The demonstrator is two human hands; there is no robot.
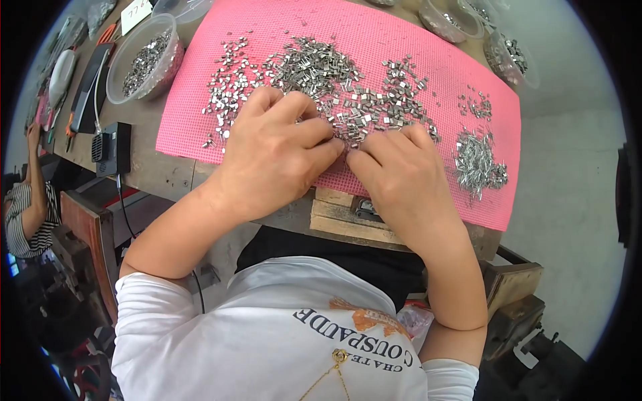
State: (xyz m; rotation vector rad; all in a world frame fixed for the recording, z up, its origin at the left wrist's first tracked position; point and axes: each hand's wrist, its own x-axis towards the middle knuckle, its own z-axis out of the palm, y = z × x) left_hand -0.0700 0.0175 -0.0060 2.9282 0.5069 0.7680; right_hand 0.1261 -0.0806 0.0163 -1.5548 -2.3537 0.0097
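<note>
Small metal clips (321, 73), heaped on the pink mat (401, 40) just beyond our fingers: left hand (271, 157) and right hand (401, 180) equally near, fingertips pinched together over a piece we cannot make out.

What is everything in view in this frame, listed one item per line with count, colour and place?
mat: one, pink, meshed, on the wooden bench.
small metal pieces: too many to count, silvery, spread over the mat's middle.
thin metal pins: one heap, silvery, mat's right end.
plastic tub: one, clear, holding metal pieces, left of the mat.
further clear tubs: at least two, bench's far right; another at the top edge.
black box: one, with a cable, bench's left edge.
wooden bench: one, brown, under all.
other person: one, striped top, far left.
left hand: fingertips on the pieces, meeting the right.
right hand: fingertips pinched at mat's middle; any piece held is hidden.
</note>
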